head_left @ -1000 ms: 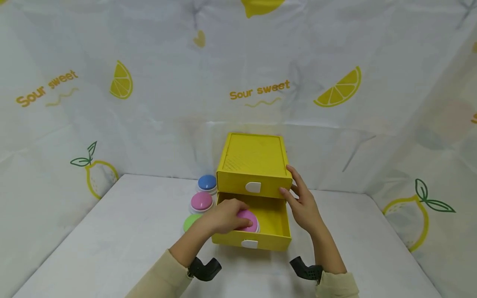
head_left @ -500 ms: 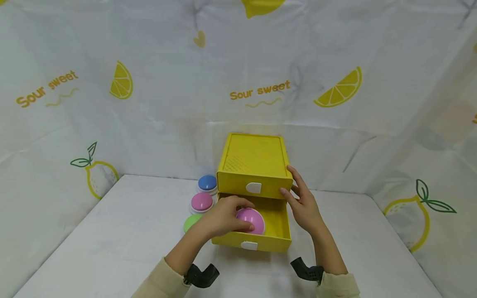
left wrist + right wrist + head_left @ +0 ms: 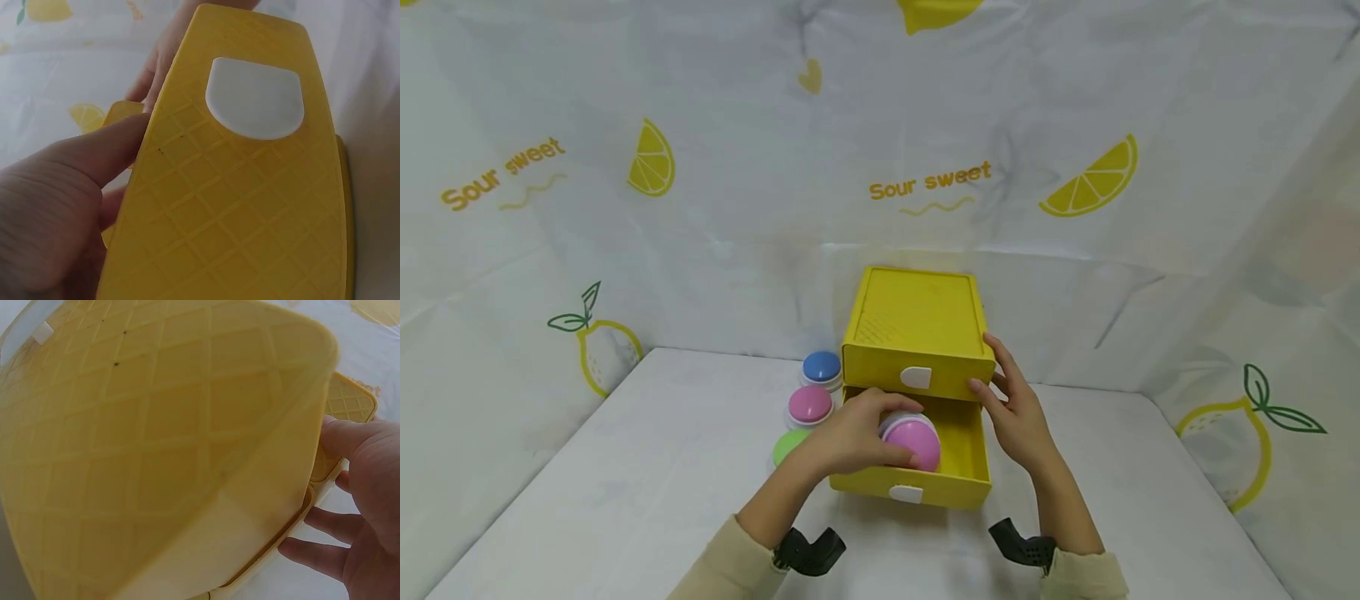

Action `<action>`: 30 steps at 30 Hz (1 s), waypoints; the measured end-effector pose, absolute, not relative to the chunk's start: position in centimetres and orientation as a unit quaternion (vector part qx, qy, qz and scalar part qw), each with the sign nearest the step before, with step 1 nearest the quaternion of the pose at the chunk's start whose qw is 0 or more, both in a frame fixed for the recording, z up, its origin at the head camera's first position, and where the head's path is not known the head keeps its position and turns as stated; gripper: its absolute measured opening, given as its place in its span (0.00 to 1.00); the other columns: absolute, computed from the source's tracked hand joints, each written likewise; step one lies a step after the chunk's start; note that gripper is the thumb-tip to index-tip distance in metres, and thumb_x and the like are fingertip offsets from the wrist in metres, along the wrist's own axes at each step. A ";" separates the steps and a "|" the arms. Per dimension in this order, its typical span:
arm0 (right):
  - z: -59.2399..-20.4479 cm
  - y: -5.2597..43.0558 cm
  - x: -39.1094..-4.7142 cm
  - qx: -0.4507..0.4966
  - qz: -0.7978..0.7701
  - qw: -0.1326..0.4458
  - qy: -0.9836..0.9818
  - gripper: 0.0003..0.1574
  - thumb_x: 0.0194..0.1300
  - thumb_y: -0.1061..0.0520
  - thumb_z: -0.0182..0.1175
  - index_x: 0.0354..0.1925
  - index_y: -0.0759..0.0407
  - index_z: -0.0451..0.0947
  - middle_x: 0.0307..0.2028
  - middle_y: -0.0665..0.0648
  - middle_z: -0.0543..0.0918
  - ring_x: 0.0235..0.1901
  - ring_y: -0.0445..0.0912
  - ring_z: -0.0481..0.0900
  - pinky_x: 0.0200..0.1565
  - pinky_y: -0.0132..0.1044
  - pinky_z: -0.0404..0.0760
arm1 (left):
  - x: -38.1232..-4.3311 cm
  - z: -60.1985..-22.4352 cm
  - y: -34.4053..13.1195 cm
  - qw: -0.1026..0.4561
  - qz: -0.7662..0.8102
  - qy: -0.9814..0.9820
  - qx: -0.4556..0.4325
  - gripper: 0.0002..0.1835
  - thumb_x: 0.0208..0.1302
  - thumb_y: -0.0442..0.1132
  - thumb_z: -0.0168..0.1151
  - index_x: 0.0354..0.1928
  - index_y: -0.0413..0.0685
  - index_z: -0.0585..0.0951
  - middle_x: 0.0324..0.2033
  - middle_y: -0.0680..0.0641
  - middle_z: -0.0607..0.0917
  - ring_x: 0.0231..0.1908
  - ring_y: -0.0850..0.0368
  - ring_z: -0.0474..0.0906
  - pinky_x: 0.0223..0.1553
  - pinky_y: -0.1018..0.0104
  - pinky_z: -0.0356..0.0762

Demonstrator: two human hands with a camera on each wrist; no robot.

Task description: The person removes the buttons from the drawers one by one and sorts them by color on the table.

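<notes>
In the head view my left hand [image 3: 853, 433] pinches a pink dome-topped push button [image 3: 913, 443] with a white base, thumb in front and fingers behind. The button tilts inside the pulled-out lower drawer [image 3: 910, 488] of a yellow two-drawer box [image 3: 917, 312]. My right hand [image 3: 1021, 421] grips the box's right front corner, its thumb at the upper drawer's front and fingers along the side. In the left wrist view the drawer front [image 3: 231, 194] with its white tab [image 3: 255, 99] hides the button. The right wrist view shows right fingers [image 3: 315, 556] against the box's side.
Left of the box, a blue push button [image 3: 822, 367], another pink one [image 3: 810, 404] and a green one [image 3: 788, 446] stand in a row on the white table [image 3: 647, 492]. A lemon-print sheet [image 3: 760, 167] hangs behind and at the sides.
My left hand has shifted the pink push button slightly right in the drawer, and it now tilts, showing its white base at the back. My right hand stays on the box.
</notes>
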State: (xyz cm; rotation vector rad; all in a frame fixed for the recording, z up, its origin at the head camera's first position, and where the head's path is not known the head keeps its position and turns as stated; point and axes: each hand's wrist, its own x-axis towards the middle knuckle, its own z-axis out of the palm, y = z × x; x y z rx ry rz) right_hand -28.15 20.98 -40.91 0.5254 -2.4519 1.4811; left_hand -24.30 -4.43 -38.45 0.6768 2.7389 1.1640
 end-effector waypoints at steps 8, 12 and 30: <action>-40.8 20.8 -28.2 0.177 0.503 0.113 -0.838 0.43 0.77 0.49 0.55 0.80 0.32 0.47 0.80 0.56 0.54 0.72 0.65 0.66 0.62 0.63 0.76 | -23.9 -39.0 -4.8 -0.002 0.458 0.865 0.206 0.31 0.50 0.47 0.79 0.60 0.62 0.82 0.53 0.55 0.82 0.51 0.57 0.77 0.51 0.58 0.83; -40.9 20.7 -28.3 0.180 0.502 0.112 -0.838 0.43 0.77 0.49 0.54 0.80 0.33 0.46 0.81 0.56 0.53 0.72 0.66 0.66 0.62 0.63 0.76 | -23.2 -38.7 -5.5 -0.030 0.524 0.837 0.159 0.32 0.50 0.45 0.80 0.60 0.65 0.82 0.54 0.54 0.81 0.50 0.54 0.78 0.51 0.56 0.85; -41.1 21.2 -28.6 0.192 0.494 0.128 -0.838 0.43 0.78 0.49 0.53 0.80 0.30 0.45 0.81 0.54 0.52 0.73 0.65 0.66 0.61 0.59 0.77 | -22.5 -37.4 -13.8 -0.161 0.631 0.758 0.035 0.33 0.59 0.36 0.75 0.67 0.54 0.76 0.60 0.45 0.82 0.49 0.60 0.84 0.51 0.74 0.83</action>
